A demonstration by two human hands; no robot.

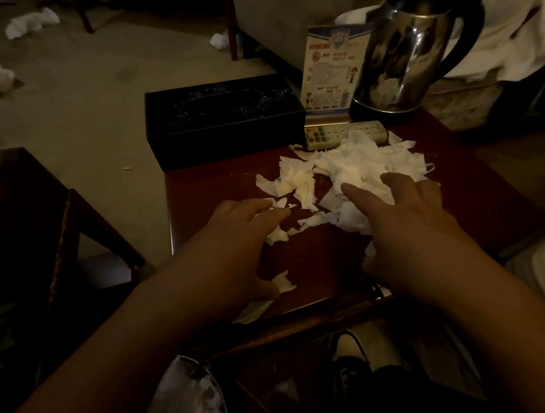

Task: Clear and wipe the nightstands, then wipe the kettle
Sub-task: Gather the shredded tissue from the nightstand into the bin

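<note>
Head view: on the dim red counter (459, 170) the scraps (356, 166) lie ahead of both hands, heaped rightward, nearer the right hand (411, 227), both grips spread and flat, left hand (231, 243) flanking; kettle (412, 52) stands behind.

A dim hotel bedroom: nightstand (459, 170) with kettle (415, 49), info card (331, 66), rumpled bedding (518, 20).

Tissue scraps (354, 173) are lying mid-desk (319, 261); a box (224, 121) is sitting behind-left, a kettle (412, 49) behind-right, a card (332, 72) between them.
</note>
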